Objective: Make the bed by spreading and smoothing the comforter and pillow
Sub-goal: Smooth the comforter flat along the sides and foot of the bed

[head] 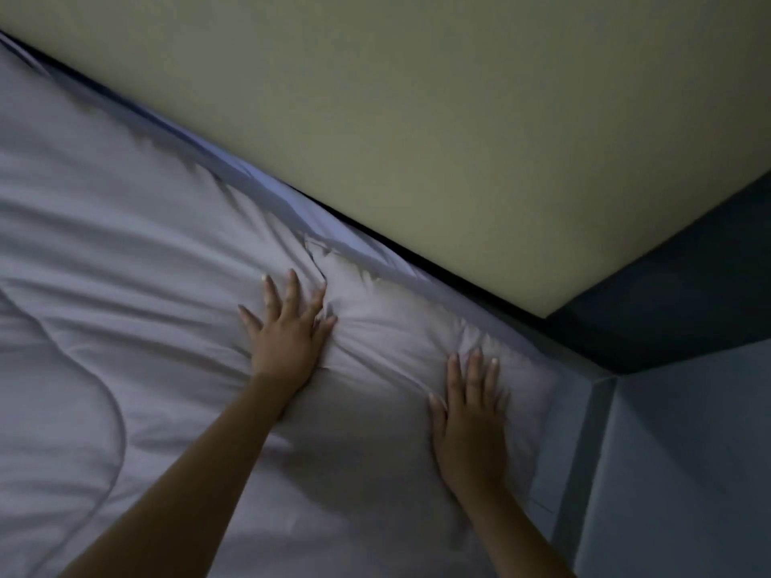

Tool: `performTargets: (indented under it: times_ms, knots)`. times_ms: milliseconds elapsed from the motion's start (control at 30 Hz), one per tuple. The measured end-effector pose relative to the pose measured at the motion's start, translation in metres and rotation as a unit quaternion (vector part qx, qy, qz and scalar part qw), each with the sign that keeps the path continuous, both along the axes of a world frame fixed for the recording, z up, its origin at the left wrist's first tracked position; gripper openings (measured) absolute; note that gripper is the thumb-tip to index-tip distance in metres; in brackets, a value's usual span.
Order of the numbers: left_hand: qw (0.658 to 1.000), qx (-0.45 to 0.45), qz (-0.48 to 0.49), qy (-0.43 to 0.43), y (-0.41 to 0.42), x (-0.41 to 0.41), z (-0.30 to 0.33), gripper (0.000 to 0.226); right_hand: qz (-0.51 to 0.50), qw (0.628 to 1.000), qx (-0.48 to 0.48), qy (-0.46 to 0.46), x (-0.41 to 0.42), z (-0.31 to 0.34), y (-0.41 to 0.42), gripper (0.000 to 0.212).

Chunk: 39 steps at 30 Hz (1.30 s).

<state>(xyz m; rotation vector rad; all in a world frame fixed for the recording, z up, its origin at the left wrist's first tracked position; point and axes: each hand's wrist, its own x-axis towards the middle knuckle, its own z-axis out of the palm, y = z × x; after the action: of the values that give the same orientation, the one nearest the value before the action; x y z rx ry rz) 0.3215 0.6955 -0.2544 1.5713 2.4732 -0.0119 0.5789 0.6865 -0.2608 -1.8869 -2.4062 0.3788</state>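
Note:
A pale grey comforter (125, 285) covers the bed and fills the left and middle of the view, with creases fanning out near the wall. My left hand (288, 331) lies flat on it with fingers spread, pressing where the folds bunch. My right hand (469, 419) rests palm down, fingers apart, on a puffy part of the fabric near the bed's corner. A curved stitched seam (104, 410) runs down the left side. No separate pillow can be told apart from the comforter.
A yellowish wall (459, 118) runs along the bed's far edge, with a dark gap (417, 260) between them. A dark blue-grey wall (688, 294) and a lighter grey panel (688, 452) close off the corner at the right.

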Motion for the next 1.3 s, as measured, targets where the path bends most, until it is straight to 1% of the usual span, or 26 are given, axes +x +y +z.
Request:
performTargets:
  times_ms: [67, 100, 200, 267, 367, 400, 467, 500, 567, 633, 700, 733, 800, 867, 967, 1033, 1100, 1200, 1300]
  knots:
    - [1.0, 0.028, 0.002, -0.004, 0.011, -0.001, -0.002, 0.051, 0.02, 0.999, 0.008, 0.041, -0.001, -0.009, 0.015, 0.063]
    - [0.998, 0.056, -0.002, -0.015, 0.017, 0.0, -0.001, 0.048, 0.023, 0.998, 0.015, 0.059, -0.002, -0.011, 0.022, 0.063]
    - [0.984, 0.163, -0.012, -0.066, 0.037, 0.006, 0.012, 0.046, 0.014, 0.995, 0.039, 0.089, -0.007, -0.011, 0.037, 0.069]
    - [0.973, 0.214, -0.008, -0.09, 0.055, 0.007, 0.024, 0.045, 0.008, 0.993, 0.066, 0.1, -0.011, -0.006, 0.051, 0.07]
    - [0.962, 0.259, 0.006, -0.08, 0.075, -0.002, 0.028, 0.046, 0.017, 0.991, 0.097, 0.089, -0.019, -0.001, 0.077, 0.063]
    - [0.969, 0.24, 0.005, -0.057, 0.079, -0.005, 0.023, 0.047, 0.02, 0.992, 0.101, 0.079, -0.02, -0.004, 0.081, 0.063]
    - [0.991, 0.136, -0.015, 0.011, 0.078, -0.003, 0.004, 0.053, 0.02, 0.994, 0.088, 0.062, -0.018, -0.013, 0.08, 0.066]
    - [0.995, 0.09, -0.022, 0.026, 0.076, -0.001, -0.006, 0.057, 0.015, 0.995, 0.076, 0.057, -0.016, -0.019, 0.078, 0.068]
    - [0.998, 0.043, -0.024, 0.026, 0.077, 0.0, -0.015, 0.067, 0.008, 0.997, 0.059, 0.046, -0.013, -0.024, 0.077, 0.07]
    - [0.999, 0.011, -0.032, 0.006, 0.076, 0.001, -0.01, 0.076, 0.009, 0.999, 0.037, 0.033, -0.012, -0.02, 0.079, 0.074]
    - [0.999, 0.003, -0.048, -0.022, 0.069, 0.001, 0.001, 0.081, 0.01, 1.0, 0.017, 0.009, -0.01, -0.012, 0.079, 0.078]
    - [0.998, 0.017, -0.057, -0.031, 0.061, 0.001, 0.008, 0.082, 0.01, 1.0, 0.016, -0.006, -0.01, -0.006, 0.077, 0.079]
    - [0.994, 0.052, -0.087, -0.03, 0.033, 0.001, 0.021, 0.085, 0.015, 0.999, 0.037, -0.021, -0.012, 0.01, 0.065, 0.078]
    - [0.99, 0.082, -0.105, -0.04, -0.007, 0.002, 0.031, 0.089, 0.037, 0.998, 0.046, -0.01, -0.019, 0.025, 0.042, 0.075]
    - [0.986, 0.113, -0.098, -0.071, -0.089, 0.009, 0.035, 0.084, 0.077, 0.996, 0.026, 0.034, -0.028, 0.033, -0.025, 0.071]
    - [0.986, 0.12, -0.083, -0.078, -0.155, 0.015, 0.03, 0.08, 0.106, 0.994, 0.024, 0.028, -0.031, 0.03, -0.076, 0.068]
    - [0.988, 0.116, -0.071, -0.072, -0.217, 0.018, 0.026, 0.078, 0.124, 0.992, 0.019, 0.014, -0.035, 0.029, -0.119, 0.068]
    - [0.991, 0.096, -0.066, -0.063, -0.302, 0.016, 0.022, 0.078, 0.123, 0.992, 0.007, 0.003, -0.046, 0.03, -0.179, 0.071]
    - [0.995, 0.06, -0.052, -0.063, -0.378, 0.019, 0.02, 0.08, 0.137, 0.99, -0.003, -0.027, -0.039, 0.021, -0.223, 0.074]
